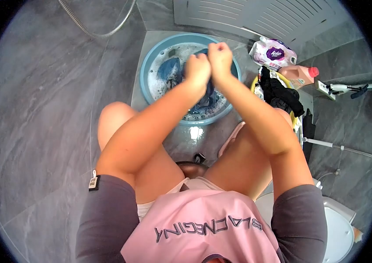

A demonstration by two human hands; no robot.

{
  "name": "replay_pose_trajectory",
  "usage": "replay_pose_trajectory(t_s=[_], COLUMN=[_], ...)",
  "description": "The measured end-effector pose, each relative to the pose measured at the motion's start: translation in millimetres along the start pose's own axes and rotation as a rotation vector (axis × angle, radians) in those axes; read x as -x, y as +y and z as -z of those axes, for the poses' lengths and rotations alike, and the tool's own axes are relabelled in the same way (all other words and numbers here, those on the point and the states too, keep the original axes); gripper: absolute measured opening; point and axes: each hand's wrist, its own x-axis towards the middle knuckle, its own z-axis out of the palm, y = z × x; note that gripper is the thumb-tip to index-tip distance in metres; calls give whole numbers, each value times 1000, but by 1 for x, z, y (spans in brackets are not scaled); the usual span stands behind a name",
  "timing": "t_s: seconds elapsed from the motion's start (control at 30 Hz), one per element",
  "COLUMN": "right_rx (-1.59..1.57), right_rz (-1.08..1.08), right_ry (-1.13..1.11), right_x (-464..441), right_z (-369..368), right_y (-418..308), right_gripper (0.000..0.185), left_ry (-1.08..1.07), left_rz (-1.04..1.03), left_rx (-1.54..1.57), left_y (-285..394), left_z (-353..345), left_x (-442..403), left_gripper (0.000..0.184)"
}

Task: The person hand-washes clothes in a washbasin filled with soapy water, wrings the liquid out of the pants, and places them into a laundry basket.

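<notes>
My left hand [198, 70] and right hand [220, 59] are both clenched, fingers curled tight on a bunch of wet, dark blue cloth [211, 94]; the two fists press side by side above the basin, and the cloth drops from beneath them in heavy, limp folds into the water. The round basin [144, 76] is smooth, with a broad, rounded blue rim, and sits on grey tile in front of my knees. White suds [157, 87] lie over the water in patches, with loose bubbles along the edge, and a lighter blue swell of fabric [169, 69] puffs up on the left; I cannot tell whether it belongs to the same piece. To the right of the basin is one yellow-rimmed tub [253, 83], heaped with crumpled black fabric [280, 94], its separate pieces impossible to count. Behind it I see one soft, wrinkled white-and-purple package [275, 53] and one pinkish bottle [297, 76] with a red cap, leaning over. One ribbed metal hose [94, 34] loops against the wall, and one grey slatted panel [247, 17] stands beyond the basin.
</notes>
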Motion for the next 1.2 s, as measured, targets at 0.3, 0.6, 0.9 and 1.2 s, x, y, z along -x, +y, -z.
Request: replay_pose_trajectory(t_s=[0.3,0.6,0.9,1.2], right_rx=[-43,-16,-95,-38], right_rz=[217,257,-126,269], right_ry=[-48,-213,-16,-144], right_x=[13,60,-16,27], right_z=[4,5,15,11], right_y=[-22,-51,-3,-31], right_gripper=[23,22,20,20], left_ry=[48,-30,-25,-1], left_rz=[-39,250,-24,180], left_rx=[194,480,-9,391], left_y=[29,31,20,34], left_z=[21,41,-4,26], left_x=[-5,-35,22,1], left_gripper=[34,32,37,32])
